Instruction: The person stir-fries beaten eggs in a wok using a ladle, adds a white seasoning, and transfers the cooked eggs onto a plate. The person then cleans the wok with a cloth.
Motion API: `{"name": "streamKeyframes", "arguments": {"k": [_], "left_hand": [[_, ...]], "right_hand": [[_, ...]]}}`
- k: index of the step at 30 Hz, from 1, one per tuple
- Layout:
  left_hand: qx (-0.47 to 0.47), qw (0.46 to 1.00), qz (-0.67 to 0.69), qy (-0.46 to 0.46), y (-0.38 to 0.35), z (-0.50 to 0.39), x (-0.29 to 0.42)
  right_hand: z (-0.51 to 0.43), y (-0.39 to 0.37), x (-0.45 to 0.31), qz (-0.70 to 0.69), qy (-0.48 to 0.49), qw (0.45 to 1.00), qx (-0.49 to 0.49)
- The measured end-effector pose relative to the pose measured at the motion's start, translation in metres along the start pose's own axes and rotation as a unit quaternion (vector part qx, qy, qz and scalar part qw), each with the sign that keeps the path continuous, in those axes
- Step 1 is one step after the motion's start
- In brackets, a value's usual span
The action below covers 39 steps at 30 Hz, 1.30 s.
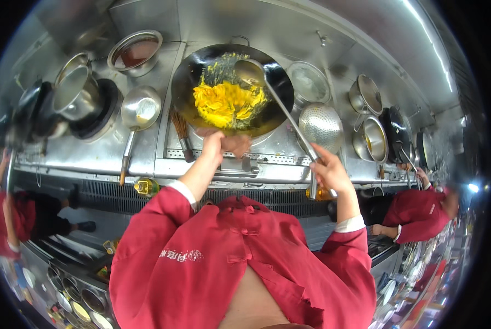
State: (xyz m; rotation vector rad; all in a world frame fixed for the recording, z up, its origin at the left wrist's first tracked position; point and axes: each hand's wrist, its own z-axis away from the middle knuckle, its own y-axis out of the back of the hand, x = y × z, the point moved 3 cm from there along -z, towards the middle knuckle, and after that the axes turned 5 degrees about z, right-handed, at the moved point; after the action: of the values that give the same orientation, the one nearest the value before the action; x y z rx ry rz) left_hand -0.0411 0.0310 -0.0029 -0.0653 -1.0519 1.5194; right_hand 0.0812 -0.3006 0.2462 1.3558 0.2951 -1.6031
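Before me a black wok (184,74) holds yellow food that looks like scrambled egg (225,103). My left hand (213,146) is closed around a brown cloth (237,145) at the wok's near rim. In my right hand (331,167) is the handle of a metal ladle (284,107). Its bowl hangs over the far right part of the wok, beside the food. Just left of my right hand, a perforated strainer (320,123) rests on the range. A bamboo wok brush (181,133) lies left of the wok.
Another ladle (141,107), a steel pot (76,92) and a bowl of reddish liquid (135,55) stand left. A clear-liquid basin (309,82) and steel pots (369,95) are right. Bottles of yellow oil (146,187) stand below the edge. Co-workers (418,214) work on both sides.
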Motion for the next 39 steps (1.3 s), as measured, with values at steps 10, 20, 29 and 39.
{"name": "streamKeyframes", "arguments": {"k": [10,20,29,39], "left_hand": [[-0.066,0.990,-0.066,0.103,-0.001,0.004,0.005],[-0.093,0.983,-0.088,0.130,-0.017,0.019,0.013],[-0.023,0.991,-0.035,0.126,-0.027,-0.014,0.002],[0.006,0.995,-0.043,0.085,-0.013,0.030,0.005]], "right_hand": [[-0.098,-0.085,0.021,-0.043,-0.108,0.993,-0.016],[-0.159,-0.109,-0.009,0.214,0.111,0.970,0.003],[-0.008,-0.016,0.067,0.335,0.025,0.941,0.049],[0.076,0.041,-0.057,0.373,-0.097,0.922,-0.040]]}}
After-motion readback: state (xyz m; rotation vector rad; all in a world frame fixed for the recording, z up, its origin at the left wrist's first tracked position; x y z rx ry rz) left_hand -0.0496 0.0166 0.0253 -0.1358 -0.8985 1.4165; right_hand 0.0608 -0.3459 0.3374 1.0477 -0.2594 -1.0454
